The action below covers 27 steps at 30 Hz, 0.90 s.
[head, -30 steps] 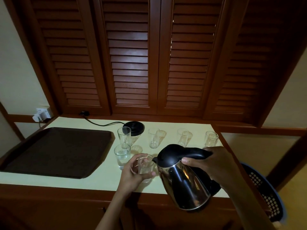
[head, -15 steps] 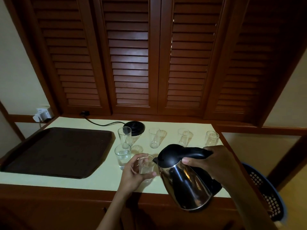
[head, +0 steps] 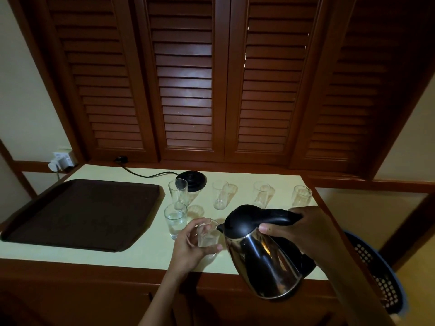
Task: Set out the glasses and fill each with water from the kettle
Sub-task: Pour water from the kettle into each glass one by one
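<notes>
Left hand (head: 190, 245) is wrapped round a small clear glass tumbler (head: 207, 236), fingers curled on its far side. Can't tell if it's sitting on the pale yellow desk (head: 146, 250) or lifted just off it. The right hand (head: 303, 229) is clenched round the black handle of a shiny steel kettle with a black lid (head: 261, 260). The kettle is tipped toward the left hand so the spout sits right at that tumbler's rim. It's too dim to make out a stream or a water level, so my guess is the pour is just starting or underway. Just past the left hand's fingertips stands another clear tumbler with water in it (head: 175, 222), so that one looks done. Further out beyond both hands is a row of four more: leftmost glass (head: 178, 192), second glass (head: 220, 195), third glass (head: 261, 194) and rightmost glass (head: 301, 196). All four look empty as far as I can see. So I'd say setting out is finished, with one filled, one in progress and four to go. A round black kettle base (head: 191, 181) sits behind the leftmost glass. Well off to the left of the left hand is a big dark brown tray (head: 82, 208). Down beside the right arm, off the desk, is a blue perforated basket (head: 376, 267).
</notes>
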Each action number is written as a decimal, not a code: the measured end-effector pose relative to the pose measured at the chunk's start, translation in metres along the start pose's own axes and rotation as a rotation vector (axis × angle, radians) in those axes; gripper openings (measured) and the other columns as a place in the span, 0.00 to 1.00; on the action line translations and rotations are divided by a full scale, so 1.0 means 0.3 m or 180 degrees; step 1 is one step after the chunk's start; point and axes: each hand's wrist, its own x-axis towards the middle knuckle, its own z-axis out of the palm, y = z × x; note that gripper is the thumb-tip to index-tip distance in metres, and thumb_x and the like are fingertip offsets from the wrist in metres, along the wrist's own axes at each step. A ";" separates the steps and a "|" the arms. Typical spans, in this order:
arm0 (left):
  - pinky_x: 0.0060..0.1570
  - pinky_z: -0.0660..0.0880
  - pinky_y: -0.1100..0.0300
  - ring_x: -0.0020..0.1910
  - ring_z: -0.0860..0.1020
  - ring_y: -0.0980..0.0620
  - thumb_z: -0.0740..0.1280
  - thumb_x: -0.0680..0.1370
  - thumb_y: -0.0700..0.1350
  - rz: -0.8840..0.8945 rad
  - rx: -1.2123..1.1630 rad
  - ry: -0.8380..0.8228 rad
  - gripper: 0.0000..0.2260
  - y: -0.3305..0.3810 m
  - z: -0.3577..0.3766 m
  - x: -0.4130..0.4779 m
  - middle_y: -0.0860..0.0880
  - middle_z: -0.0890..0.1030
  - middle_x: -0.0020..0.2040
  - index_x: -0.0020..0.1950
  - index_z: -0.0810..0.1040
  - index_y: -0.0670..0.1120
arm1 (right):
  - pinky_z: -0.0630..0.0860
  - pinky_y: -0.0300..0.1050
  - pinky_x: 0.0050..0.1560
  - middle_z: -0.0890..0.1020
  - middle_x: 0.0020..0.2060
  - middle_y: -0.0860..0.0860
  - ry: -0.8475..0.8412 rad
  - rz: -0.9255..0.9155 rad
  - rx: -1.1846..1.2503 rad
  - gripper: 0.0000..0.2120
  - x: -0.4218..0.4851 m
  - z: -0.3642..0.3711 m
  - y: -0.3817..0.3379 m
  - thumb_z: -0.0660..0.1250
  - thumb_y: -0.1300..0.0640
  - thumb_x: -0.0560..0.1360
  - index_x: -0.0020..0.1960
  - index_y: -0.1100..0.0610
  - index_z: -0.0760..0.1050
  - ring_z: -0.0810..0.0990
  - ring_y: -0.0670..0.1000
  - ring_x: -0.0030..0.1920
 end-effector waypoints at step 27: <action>0.55 0.81 0.63 0.55 0.85 0.57 0.85 0.59 0.32 -0.0002 0.0008 -0.0073 0.31 0.008 -0.009 0.008 0.55 0.87 0.53 0.58 0.81 0.46 | 0.83 0.45 0.44 0.87 0.32 0.46 -0.0037 0.0008 -0.0027 0.15 0.016 0.010 -0.008 0.82 0.40 0.59 0.37 0.48 0.84 0.87 0.46 0.34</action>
